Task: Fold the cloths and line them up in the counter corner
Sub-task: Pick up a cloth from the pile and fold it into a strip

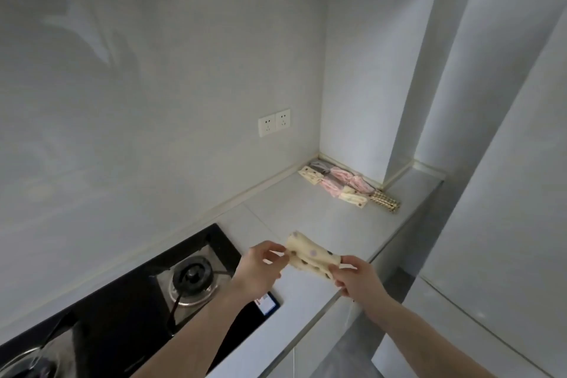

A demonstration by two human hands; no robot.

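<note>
I am mid-fold on a cream dotted cloth (310, 256), held in the air above the counter (322, 215) beside the stove (190, 279). My left hand (260, 267) pinches one end, my right hand (356, 278) pinches the other. Next, I judge, it needs one more fold, then a place in the row of folded cloths (346, 186) in the far corner. No containers show.

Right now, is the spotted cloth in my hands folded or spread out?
Folded. The spotted cloth is a narrow doubled-up strip, pinched by the left hand and right hand above the counter.
</note>
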